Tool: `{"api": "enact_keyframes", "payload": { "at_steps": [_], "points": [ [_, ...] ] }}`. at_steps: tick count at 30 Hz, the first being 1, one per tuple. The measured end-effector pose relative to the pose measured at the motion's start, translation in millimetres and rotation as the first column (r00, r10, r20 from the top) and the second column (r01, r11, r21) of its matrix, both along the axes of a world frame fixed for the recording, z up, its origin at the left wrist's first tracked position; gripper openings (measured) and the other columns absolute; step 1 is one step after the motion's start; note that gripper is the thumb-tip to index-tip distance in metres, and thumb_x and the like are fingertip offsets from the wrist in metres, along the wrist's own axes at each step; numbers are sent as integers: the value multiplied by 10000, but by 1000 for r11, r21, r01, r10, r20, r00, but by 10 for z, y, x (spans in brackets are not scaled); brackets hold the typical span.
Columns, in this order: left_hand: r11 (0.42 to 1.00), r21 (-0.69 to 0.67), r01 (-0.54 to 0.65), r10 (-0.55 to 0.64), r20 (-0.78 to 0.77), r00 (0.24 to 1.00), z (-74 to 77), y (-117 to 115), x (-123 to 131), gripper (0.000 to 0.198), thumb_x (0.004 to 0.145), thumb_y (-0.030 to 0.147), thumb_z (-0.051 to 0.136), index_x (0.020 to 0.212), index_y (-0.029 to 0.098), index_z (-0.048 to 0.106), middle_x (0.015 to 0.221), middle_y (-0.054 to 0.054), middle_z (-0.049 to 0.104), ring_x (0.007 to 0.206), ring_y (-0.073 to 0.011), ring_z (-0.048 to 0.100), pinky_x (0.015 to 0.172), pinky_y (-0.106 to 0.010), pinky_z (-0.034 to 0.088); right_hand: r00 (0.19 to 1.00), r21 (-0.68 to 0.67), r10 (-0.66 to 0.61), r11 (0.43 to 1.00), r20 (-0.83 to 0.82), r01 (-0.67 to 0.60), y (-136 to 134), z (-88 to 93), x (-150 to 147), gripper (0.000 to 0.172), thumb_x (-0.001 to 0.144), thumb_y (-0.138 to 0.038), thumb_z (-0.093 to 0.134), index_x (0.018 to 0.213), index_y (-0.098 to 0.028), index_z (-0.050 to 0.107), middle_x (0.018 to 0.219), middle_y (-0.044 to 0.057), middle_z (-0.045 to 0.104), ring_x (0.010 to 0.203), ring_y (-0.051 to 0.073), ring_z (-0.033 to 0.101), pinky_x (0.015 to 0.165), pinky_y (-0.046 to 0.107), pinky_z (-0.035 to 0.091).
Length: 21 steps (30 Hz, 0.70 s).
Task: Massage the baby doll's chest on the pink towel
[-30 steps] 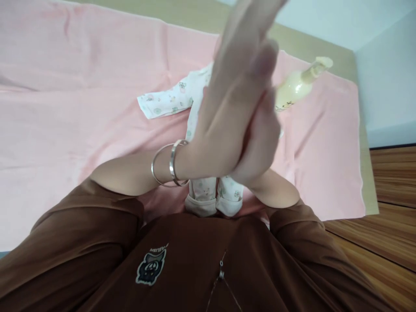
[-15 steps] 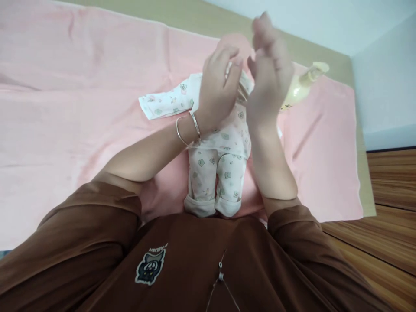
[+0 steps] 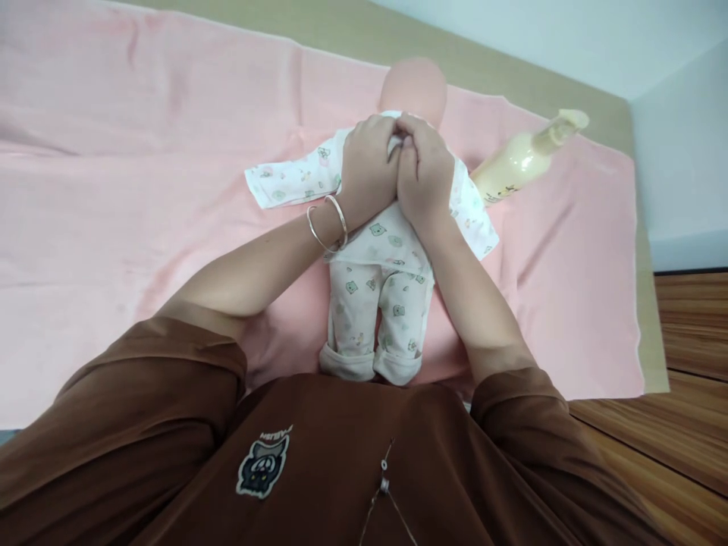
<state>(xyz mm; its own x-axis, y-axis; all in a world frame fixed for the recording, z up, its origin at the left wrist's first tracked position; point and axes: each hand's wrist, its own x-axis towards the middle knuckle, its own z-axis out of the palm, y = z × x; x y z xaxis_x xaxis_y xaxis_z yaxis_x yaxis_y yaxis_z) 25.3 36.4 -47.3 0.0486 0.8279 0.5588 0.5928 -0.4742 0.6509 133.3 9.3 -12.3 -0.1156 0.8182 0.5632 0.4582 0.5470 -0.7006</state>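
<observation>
A baby doll [image 3: 413, 83] lies on the pink cloth, its bald head away from me and no face showing. It wears a white printed top [image 3: 387, 236] and matching trousers [image 3: 353, 303] with turned-up cuffs. My left hand [image 3: 371, 161], below two silver bangles [image 3: 337, 221], rests on the doll's upper body just under the collar. Beside it, touching at the thumbs, my right hand [image 3: 425, 171] lies on the same spot. Both hands are cupped, fingers bent over the fabric, and the fingertips are partly hidden. I see no cloth pinched between them.
A pale yellow pump bottle [image 3: 515, 163] lies tilted at the doll's right sleeve. The pink cloth [image 3: 142, 167] spreads over a light tabletop [image 3: 651, 326]. White wall stands behind, and wood-grain flooring [image 3: 694, 341] shows at the right.
My right hand has come down from its raised position beside the doll's head onto the upper body. The left has shifted slightly lower and settled against it. The bottle and right sleeve are uncovered.
</observation>
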Motion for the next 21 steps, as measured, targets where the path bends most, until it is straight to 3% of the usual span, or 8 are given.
{"api": "enact_keyframes", "payload": {
  "at_steps": [4, 8, 10, 13, 17, 21],
  "points": [
    [998, 43, 53, -55, 49, 997, -46, -60, -80, 594, 804, 765, 132, 985, 319, 480, 981, 46, 563, 906, -166, 384, 853, -412, 312, 997, -27, -4, 1000, 79, 6, 72, -151, 238, 352, 790, -452, 448, 1077, -289, 570, 1188, -56, 571, 1160, 150, 430, 1075, 304, 274],
    [997, 75, 33, -40, 100, 994, 54, -251, -129, 272, 845, 455, 444, 1023, 268, 531, 1023, -13, 563, 994, -224, 461, 929, -411, 337, 908, -53, -75, 993, 413, 106, -138, -34, 243, 428, 897, -321, 286, 1283, -207, 430, 1393, -57, 374, 1306, 125, 255, 1132, 344, 176],
    [997, 72, -1, -7, 112, 994, 120, -321, -134, 234, 836, 334, 476, 1028, 220, 543, 1030, -49, 565, 1008, -233, 476, 949, -427, 345, 818, -94, -156, 964, 554, 248, -300, 92, 160, 460, 907, -290, 263, 1359, -237, 331, 1436, -78, 289, 1336, 172, 204, 1137, 414, 164],
    [999, 8, -40, 39, 83, 996, 182, -359, -142, 218, 789, 257, 511, 1002, 286, 548, 1025, -28, 578, 1012, -232, 493, 952, -423, 363, 709, -124, -196, 920, 678, 373, -538, 249, -6, 506, 917, -328, 297, 1405, -203, 252, 1465, -22, 228, 1352, 241, 165, 1132, 469, 165],
    [998, -33, -46, 48, 63, 997, 193, -371, -165, 235, 796, 235, 470, 970, 373, 546, 1023, 8, 584, 1016, -232, 509, 954, -407, 382, 628, -77, -137, 950, 767, 301, -746, 323, -168, 544, 905, -266, 372, 1399, -75, 250, 1468, 124, 182, 1370, 294, 108, 1140, 490, 125],
    [999, 10, -54, 53, 72, 996, 187, -396, -169, 246, 823, 214, 430, 1012, 311, 553, 1026, -11, 586, 1013, -227, 514, 938, -411, 394, 626, -43, -127, 968, 769, 248, -645, 309, -121, 498, 882, -229, 375, 1368, -133, 317, 1462, 64, 233, 1366, 234, 150, 1139, 460, 153]
  ]
}}
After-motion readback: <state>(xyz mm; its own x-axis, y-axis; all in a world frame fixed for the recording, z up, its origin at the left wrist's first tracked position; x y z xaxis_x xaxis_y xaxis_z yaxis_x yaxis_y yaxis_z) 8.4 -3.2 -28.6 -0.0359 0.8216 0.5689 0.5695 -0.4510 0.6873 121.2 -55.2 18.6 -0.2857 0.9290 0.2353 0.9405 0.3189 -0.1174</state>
